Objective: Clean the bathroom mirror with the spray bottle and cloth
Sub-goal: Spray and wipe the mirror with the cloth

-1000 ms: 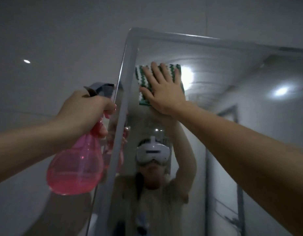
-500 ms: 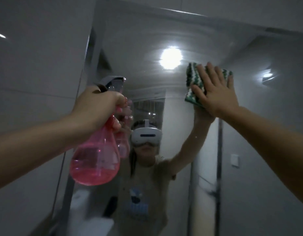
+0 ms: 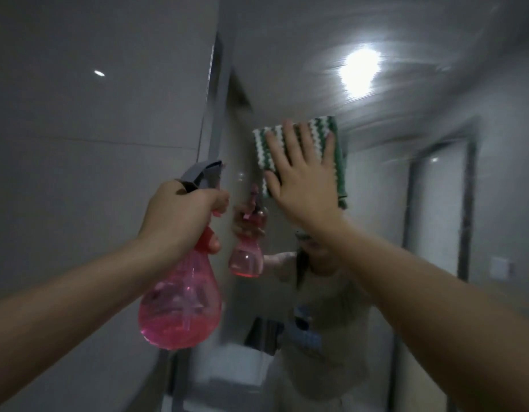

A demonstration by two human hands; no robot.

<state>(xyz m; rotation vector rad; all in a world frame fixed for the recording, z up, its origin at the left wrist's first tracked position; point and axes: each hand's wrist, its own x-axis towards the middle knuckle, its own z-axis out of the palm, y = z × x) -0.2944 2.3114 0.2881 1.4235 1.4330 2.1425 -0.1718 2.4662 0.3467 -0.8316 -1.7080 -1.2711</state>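
— Grey tiled wall (image 3: 93, 120) fills the left of the frame; mirror (image 3: 406, 203) takes the centre and right, its left edge running down from upper centre. Streaks show on the glass around the reflected ceiling light (image 3: 360, 71), upper right.

— Where is the cloth?

— Green-and-white cloth (image 3: 316, 130), centre frame, flat against the glass just right of the mirror's edge. Right hand (image 3: 305, 179) presses it, fingers straight and spread, pointing up, forearm reaching in from lower right.

— And the other hand?

— Left hand (image 3: 180, 215), left of centre, fingers curled round the neck of the pink spray bottle (image 3: 183, 295), nozzle facing the glass. Streaked glass lies up and right of the cloth; likely the next wipe goes there.
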